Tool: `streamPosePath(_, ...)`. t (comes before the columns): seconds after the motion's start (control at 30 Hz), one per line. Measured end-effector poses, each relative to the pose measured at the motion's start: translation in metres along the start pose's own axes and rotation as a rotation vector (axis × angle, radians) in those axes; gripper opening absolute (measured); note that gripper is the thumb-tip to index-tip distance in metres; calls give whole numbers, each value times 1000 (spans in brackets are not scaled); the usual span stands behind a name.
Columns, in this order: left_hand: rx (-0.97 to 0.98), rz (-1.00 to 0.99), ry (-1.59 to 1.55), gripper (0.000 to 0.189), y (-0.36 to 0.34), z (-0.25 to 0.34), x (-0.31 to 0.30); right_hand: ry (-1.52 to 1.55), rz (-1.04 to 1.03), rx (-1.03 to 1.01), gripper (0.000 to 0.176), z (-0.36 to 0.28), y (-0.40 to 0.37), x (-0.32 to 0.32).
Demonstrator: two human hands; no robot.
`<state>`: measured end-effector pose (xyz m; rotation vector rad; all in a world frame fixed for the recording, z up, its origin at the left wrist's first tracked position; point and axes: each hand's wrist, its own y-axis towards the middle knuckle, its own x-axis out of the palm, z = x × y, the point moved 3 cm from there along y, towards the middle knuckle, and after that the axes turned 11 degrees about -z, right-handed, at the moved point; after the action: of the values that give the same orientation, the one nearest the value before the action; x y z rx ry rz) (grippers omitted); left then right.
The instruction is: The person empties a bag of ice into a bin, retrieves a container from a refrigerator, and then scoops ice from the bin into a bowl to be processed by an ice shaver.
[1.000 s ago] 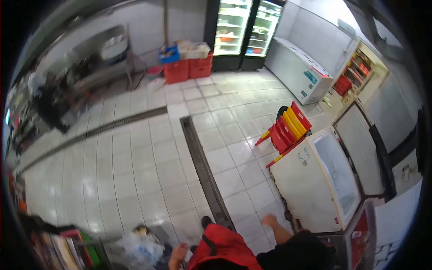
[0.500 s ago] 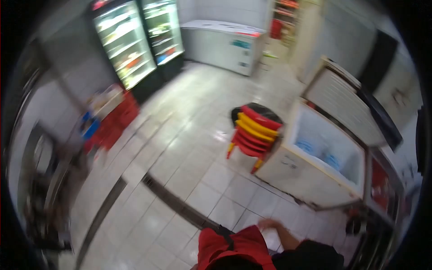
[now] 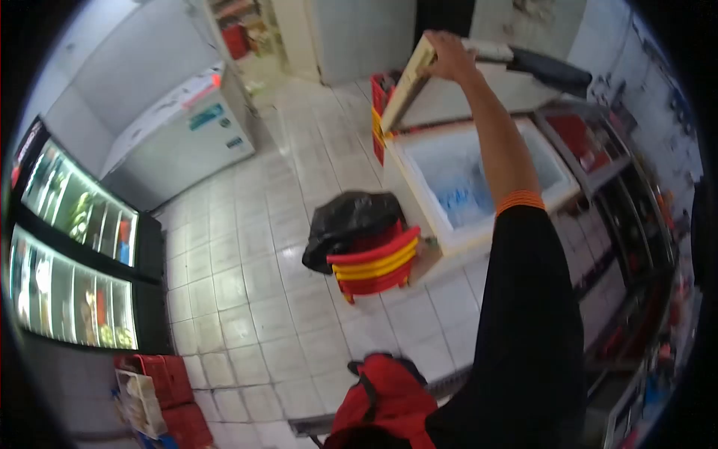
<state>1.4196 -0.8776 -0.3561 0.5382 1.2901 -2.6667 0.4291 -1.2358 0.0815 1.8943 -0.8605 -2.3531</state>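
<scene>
Since the earlier frame the right hand (image 3: 449,54) has gone up from waist height, and the view has swung round to face the open chest freezer (image 3: 410,183) head-on. Nearest the camera, a red garment (image 3: 385,404) hangs at the person's front, short of the freezer. A black sleeve (image 3: 523,314) with an orange cuff runs from there up over the freezer's right side. Just left of the freezer stands a stack of red and yellow chairs (image 3: 374,263), with a black bag (image 3: 345,221) slumped on top. Beyond the freezer's white frosted well, its lid (image 3: 407,86) stands raised, and the right hand is clamped round the lid's upper edge. The left hand is out of sight. Far left of the freezer are a closed white freezer (image 3: 179,131) and lit glass-door fridges (image 3: 67,254).
</scene>
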Motion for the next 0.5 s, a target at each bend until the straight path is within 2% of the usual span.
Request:
streamPosePath(0.07,158,7,90,25,73,80,-65,37,252,-26,60,-2,-21,11)
streamPosePath(0.1,248,1,122,25,109,122,-86,9,231,-1,60,0,-38,21)
streamPosePath(0.17,392,-44,156,25,170,203,-95,-3,342,-48,54,6,-92,37)
streamPosePath(0.2,395,-84,177,25,193,224,-77,0,336,-40,50,5,-122,44)
streamPosePath(0.27,386,-102,53,20,193,292,-20,0,297,26,47,-5,-185,67)
streamPosePath(0.3,416,-668,-308,22,235,290,-7,-5,267,93,47,-8,-215,82)
streamPosePath(0.33,420,-347,50,22,258,289,12,31,249,105,46,-10,-236,92)
streamPosePath(0.37,121,-513,-217,22,284,288,25,78,224,118,46,-19,-260,100)
streamPosePath(0.4,456,-451,217,21,314,285,38,95,218,150,47,-26,-280,108)
streamPosePath(0.43,-15,-426,265,52,263,317,65,113,221,167,47,-27,-290,118)
streamPosePath(0.47,54,-436,267,51,253,336,74,133,237,203,46,-31,-301,127)
streamPosePath(0.5,46,-434,283,51,250,363,70,152,243,237,46,-39,-312,132)
